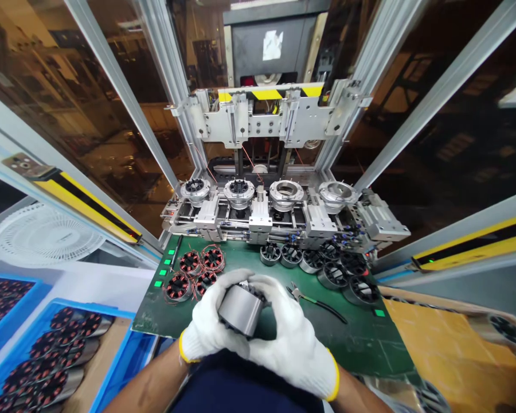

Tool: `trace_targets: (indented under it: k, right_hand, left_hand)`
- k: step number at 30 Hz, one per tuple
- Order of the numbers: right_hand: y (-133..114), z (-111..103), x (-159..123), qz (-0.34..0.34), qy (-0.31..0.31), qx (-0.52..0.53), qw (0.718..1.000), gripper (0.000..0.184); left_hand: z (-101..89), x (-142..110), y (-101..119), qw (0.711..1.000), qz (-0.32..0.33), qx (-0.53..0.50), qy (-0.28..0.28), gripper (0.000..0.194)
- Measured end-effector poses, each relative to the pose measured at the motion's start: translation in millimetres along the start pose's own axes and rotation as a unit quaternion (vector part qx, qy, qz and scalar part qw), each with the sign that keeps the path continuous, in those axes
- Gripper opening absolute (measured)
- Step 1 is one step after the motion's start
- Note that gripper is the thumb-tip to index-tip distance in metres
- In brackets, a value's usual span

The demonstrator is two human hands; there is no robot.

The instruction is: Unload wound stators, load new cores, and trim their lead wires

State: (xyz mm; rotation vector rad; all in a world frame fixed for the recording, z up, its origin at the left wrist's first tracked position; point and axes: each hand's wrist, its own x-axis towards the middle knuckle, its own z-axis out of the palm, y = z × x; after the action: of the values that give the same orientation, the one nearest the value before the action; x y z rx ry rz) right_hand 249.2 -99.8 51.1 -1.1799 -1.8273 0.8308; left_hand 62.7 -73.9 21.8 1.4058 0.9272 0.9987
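A motor stator core with a smooth grey metal side and black insulation at its ends is held above the green work mat. My left hand, in a white glove with a yellow cuff, is wrapped round its left side. On the right, my right hand, gloved the same way, curves round the core's far and near edges. Left of my hands lie several stators wound with copper wire. Several unwound stators with black ends stand at the mat's back right. A pair of cutting pliers lies beside my right hand.
Behind the green mat stands a winding machine with a row of round metal fixtures; the two left ones hold stator cores. Blue trays of wound stators stand at left, near a white fan. Cardboard lies at right.
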Motion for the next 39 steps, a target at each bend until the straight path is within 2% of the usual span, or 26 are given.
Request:
trace_targets:
  k: [2, 5, 7, 9, 11, 13, 16, 18, 20, 23, 26, 31, 35, 39]
  right_hand:
    - [1.5, -10.5, 0.8, 0.036, -0.069, 0.018, 0.997, 0.061]
    - [6.3, -22.6, 2.5, 0.039, -0.139, 0.04, 0.989, 0.043]
    - [7.6, -26.8, 5.3, 0.025, -0.177, 0.08, 0.981, 0.036]
    - [7.9, -31.2, 11.4, 0.011, -0.201, 0.121, 0.972, 0.03]
    - [9.4, -40.3, 24.2, -0.003, -0.185, 0.111, 0.977, 0.027]
    - [14.0, -56.9, 46.8, -0.043, -0.136, 0.035, 0.989, 0.025]
    - [30.0, -92.5, 100.3, -0.114, -0.007, -0.128, 0.985, 0.023]
    - [46.9, -117.4, 142.2, -0.113, 0.059, -0.226, 0.966, 0.024]
    - [66.3, -138.2, 179.9, -0.091, 0.081, -0.303, 0.945, 0.026]
    - [92.4, -156.5, 216.5, -0.081, 0.048, -0.361, 0.928, 0.03]
    - [108.4, -161.1, 228.2, -0.081, 0.003, -0.376, 0.923, 0.032]
    - [118.6, -159.6, 224.2, -0.097, -0.039, -0.4, 0.91, 0.032]
    - [115.0, -156.9, 226.3, -0.082, -0.062, -0.446, 0.889, 0.035]
    - [104.1, -157.7, 237.8, -0.056, -0.094, -0.479, 0.871, 0.034]
  left_hand:
    - [-1.9, 1.8, -0.8, 0.999, 0.032, 0.006, -0.005, 0.104]
    - [0.2, 1.2, 1.1, 0.996, 0.084, 0.017, -0.028, 0.101]
    - [2.8, -0.8, 5.7, 0.997, 0.063, 0.023, -0.039, 0.095]
    - [3.9, -3.8, 9.5, 1.0, 0.012, 0.014, -0.022, 0.097]
    - [2.4, -8.1, 8.2, 0.999, -0.041, -0.007, 0.021, 0.104]
    - [-1.4, -14.8, 0.1, 0.993, -0.106, -0.005, 0.05, 0.098]
    - [-8.6, -29.5, -23.4, 0.979, -0.191, 0.065, 0.034, 0.063]
    - [-13.1, -40.1, -43.3, 0.966, -0.236, 0.104, 0.035, 0.041]
    - [-17.1, -48.1, -63.5, 0.956, -0.264, 0.111, 0.06, 0.032]
    - [-21.1, -52.0, -86.0, 0.951, -0.267, 0.12, 0.095, 0.028]
    - [-22.0, -47.7, -91.5, 0.948, -0.261, 0.16, 0.09, 0.027]
    - [-20.0, -35.6, -75.8, 0.934, -0.281, 0.211, 0.058, 0.025]
    - [-19.1, -29.9, -68.0, 0.929, -0.286, 0.227, 0.052, 0.025]
    - [-21.5, -28.3, -75.3, 0.93, -0.285, 0.226, 0.052, 0.026]
